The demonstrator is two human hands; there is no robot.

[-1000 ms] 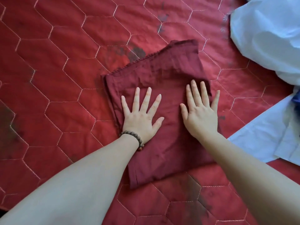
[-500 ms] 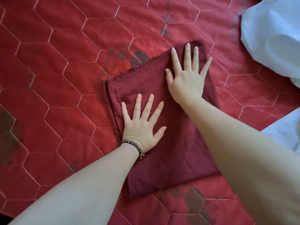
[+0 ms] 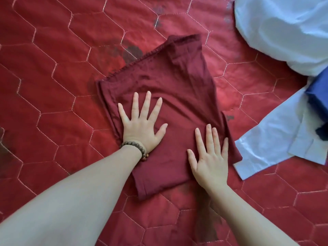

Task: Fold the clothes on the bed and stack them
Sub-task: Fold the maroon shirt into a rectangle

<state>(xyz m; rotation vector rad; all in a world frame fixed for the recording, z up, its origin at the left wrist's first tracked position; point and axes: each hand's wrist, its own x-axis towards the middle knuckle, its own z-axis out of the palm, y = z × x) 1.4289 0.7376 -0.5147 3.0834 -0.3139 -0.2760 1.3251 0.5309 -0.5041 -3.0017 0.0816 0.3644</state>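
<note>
- The right hand (image 3: 209, 157) lies flat, fingers straight and slightly spread, pressing on the near right part of the folded maroon garment (image 3: 170, 96); it grasps nothing.
- The left hand (image 3: 142, 126), a beaded bracelet (image 3: 135, 147) on its wrist, lies flat a little farther and to the left, fingers spread, palm down on the garment's left half; it too grasps nothing.
- The garment lies folded into a rough rectangle near the middle of the bed, on a red quilted bedspread (image 3: 53, 86) stitched in hexagons, its far left edge showing a small trim.
- At the right, just beside the garment's near right corner, lies a pale blue garment (image 3: 269, 148) with a dark blue cloth (image 3: 317, 96) on it.
- At the far right corner lies a crumpled white garment (image 3: 284, 29), apart from the maroon one.
</note>
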